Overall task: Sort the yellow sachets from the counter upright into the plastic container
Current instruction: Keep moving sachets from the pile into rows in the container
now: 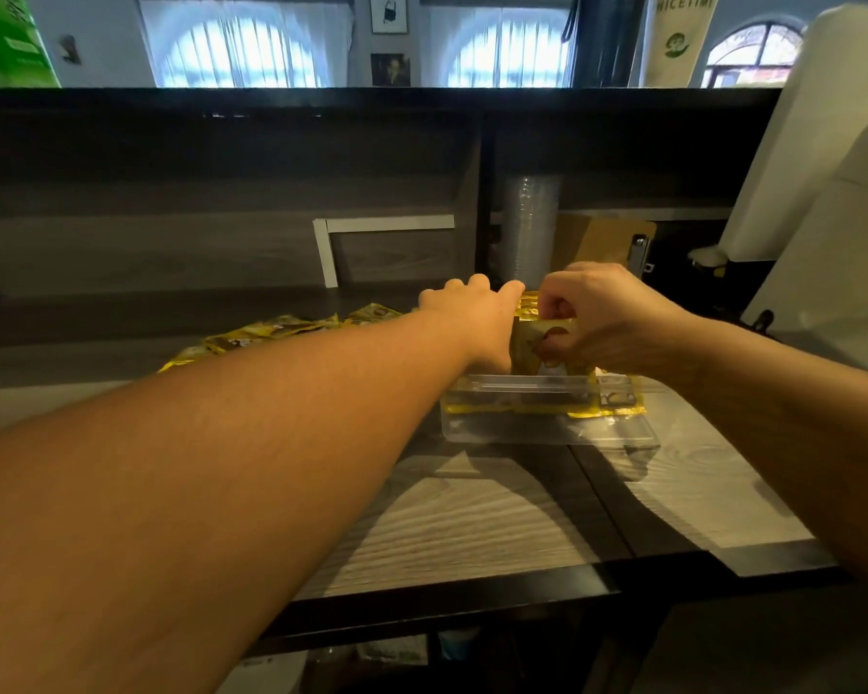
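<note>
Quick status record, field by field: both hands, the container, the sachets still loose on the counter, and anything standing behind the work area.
left hand: reaches over the container, fingers extended against the upright sachets
right hand: fingers curled, pinching upright sachets at the container
plastic container: clear, on the counter's near part, sachets standing in it
flat sachet: lies at the container's right end; under or inside, cannot tell
loose sachets: spread flat on the counter to the left
counter: wood-grain top
behind: stack of clear cups, clipboard
</note>
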Demonstrator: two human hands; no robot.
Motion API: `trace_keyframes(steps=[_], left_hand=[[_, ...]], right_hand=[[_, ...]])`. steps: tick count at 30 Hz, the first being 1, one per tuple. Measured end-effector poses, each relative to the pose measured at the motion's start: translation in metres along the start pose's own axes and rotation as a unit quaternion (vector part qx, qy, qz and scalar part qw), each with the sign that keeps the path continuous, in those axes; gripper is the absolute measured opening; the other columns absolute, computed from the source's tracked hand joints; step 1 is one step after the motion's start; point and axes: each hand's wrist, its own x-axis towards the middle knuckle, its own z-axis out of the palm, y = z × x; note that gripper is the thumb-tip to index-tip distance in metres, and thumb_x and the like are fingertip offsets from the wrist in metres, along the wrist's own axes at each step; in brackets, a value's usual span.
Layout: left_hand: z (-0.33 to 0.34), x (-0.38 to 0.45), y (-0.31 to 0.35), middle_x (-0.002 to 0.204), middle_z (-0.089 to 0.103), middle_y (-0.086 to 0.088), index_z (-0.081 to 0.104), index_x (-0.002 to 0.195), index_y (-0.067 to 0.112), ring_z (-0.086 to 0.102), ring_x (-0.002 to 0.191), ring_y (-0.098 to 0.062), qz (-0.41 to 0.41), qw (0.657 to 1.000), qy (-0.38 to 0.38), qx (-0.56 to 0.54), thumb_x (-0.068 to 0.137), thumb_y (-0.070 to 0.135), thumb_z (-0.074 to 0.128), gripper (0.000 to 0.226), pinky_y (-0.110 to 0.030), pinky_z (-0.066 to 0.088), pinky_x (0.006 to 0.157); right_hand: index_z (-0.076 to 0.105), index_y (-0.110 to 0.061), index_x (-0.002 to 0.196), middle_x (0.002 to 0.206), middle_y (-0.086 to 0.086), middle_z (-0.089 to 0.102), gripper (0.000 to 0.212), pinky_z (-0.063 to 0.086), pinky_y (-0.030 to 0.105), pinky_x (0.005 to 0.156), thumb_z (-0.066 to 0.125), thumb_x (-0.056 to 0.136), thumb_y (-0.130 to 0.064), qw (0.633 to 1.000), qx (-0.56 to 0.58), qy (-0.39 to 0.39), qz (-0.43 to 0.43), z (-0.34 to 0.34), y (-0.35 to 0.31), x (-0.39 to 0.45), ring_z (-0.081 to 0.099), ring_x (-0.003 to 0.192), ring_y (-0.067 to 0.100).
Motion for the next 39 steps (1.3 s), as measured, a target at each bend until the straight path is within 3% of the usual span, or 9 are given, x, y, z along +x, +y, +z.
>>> trace_keyframes(steps=[2, 4, 9, 16, 20, 24, 27, 35, 39], left_hand=[[0.002, 0.001, -0.001, 0.135, 0.044, -0.012, 0.025, 0.150, 0.028, 0.046, 0.124, -0.034, 0.002, 1.000, 0.013, -0.013, 0.076, 0.049, 0.077, 0.092, -0.048, 0.050, 0.093], [0.002, 0.003, -0.004, 0.135, 0.045, -0.011, 0.028, 0.148, 0.028, 0.047, 0.123, -0.033, 0.006, 0.999, 0.020, -0.024, 0.076, 0.049, 0.079, 0.091, -0.045, 0.051, 0.090], [0.000, 0.006, -0.007, 0.145, 0.036, -0.013, 0.018, 0.155, 0.028, 0.035, 0.134, -0.036, 0.008, 0.998, -0.017, -0.064, 0.078, 0.043, 0.079, 0.099, -0.047, 0.044, 0.102], [-0.001, 0.007, -0.009, 0.154, 0.026, -0.014, 0.007, 0.159, 0.027, 0.027, 0.141, -0.038, 0.019, 0.998, -0.041, -0.052, 0.076, 0.052, 0.079, 0.113, -0.049, 0.037, 0.109], [-0.004, 0.009, -0.011, 0.151, 0.031, -0.013, 0.001, 0.158, 0.029, 0.032, 0.138, -0.035, 0.023, 0.997, -0.060, -0.038, 0.074, 0.059, 0.077, 0.117, -0.047, 0.042, 0.105], [-0.001, 0.008, -0.002, 0.138, 0.046, -0.010, 0.014, 0.155, 0.028, 0.047, 0.125, -0.032, 0.030, 0.999, -0.010, 0.031, 0.070, 0.063, 0.077, 0.111, -0.046, 0.048, 0.094], [-0.001, 0.007, -0.003, 0.125, 0.056, -0.004, 0.025, 0.149, 0.030, 0.055, 0.111, -0.025, 0.042, 0.998, 0.022, 0.037, 0.070, 0.068, 0.075, 0.101, -0.043, 0.047, 0.084], [0.006, 0.005, -0.002, 0.117, 0.062, 0.003, 0.033, 0.143, 0.033, 0.061, 0.101, -0.019, 0.051, 0.996, 0.076, 0.013, 0.071, 0.061, 0.078, 0.090, -0.033, 0.051, 0.070], [0.003, 0.006, -0.002, 0.126, 0.053, -0.001, 0.031, 0.147, 0.033, 0.054, 0.113, -0.023, 0.049, 0.997, 0.036, -0.057, 0.071, 0.047, 0.084, 0.094, -0.042, 0.053, 0.089]], right_hand=[[0.053, -0.032, 0.117, 0.120, -0.002, 0.047, 0.060, 0.044, 0.031, 0.084, 0.083, 0.067, -0.047, 0.999, -0.037, -0.006, 0.016, 0.000, 0.005, -0.002, 0.043, 0.111, 0.020], [0.047, -0.036, 0.125, 0.129, 0.000, 0.042, 0.075, 0.044, 0.038, 0.092, 0.085, 0.063, -0.050, 0.998, -0.054, -0.023, 0.022, -0.002, 0.007, -0.003, 0.036, 0.120, 0.024], [0.046, -0.031, 0.116, 0.122, -0.001, 0.044, 0.069, 0.039, 0.028, 0.080, 0.088, 0.062, -0.044, 0.999, -0.035, -0.024, 0.003, 0.000, 0.011, 0.000, 0.034, 0.104, 0.014], [0.034, -0.034, 0.135, 0.130, 0.001, 0.048, 0.092, 0.046, 0.043, 0.094, 0.080, 0.060, -0.063, 0.998, -0.036, -0.032, 0.031, 0.010, 0.009, 0.004, 0.048, 0.115, 0.023], [0.028, -0.035, 0.142, 0.131, 0.003, 0.049, 0.099, 0.048, 0.044, 0.091, 0.075, 0.062, -0.070, 0.997, -0.062, -0.030, 0.036, 0.010, 0.004, 0.009, 0.050, 0.116, 0.025], [0.021, -0.034, 0.149, 0.140, 0.005, 0.044, 0.105, 0.040, 0.053, 0.101, 0.072, 0.064, -0.070, 0.991, -0.100, -0.083, 0.043, 0.004, 0.006, 0.011, 0.043, 0.128, 0.029], [0.013, -0.031, 0.152, 0.144, 0.009, 0.040, 0.102, 0.042, 0.051, 0.103, 0.077, 0.075, -0.050, 0.985, -0.095, -0.139, 0.039, 0.001, 0.012, 0.009, 0.042, 0.129, 0.031], [0.027, -0.025, 0.139, 0.132, 0.006, 0.043, 0.089, 0.049, 0.046, 0.092, 0.079, 0.072, -0.051, 0.988, -0.150, -0.041, 0.004, 0.014, 0.012, 0.005, 0.046, 0.119, 0.027], [0.026, -0.027, 0.141, 0.135, 0.007, 0.041, 0.096, 0.040, 0.054, 0.101, 0.081, 0.067, -0.055, 0.990, -0.129, -0.058, 0.025, 0.015, 0.015, 0.005, 0.037, 0.126, 0.030]])
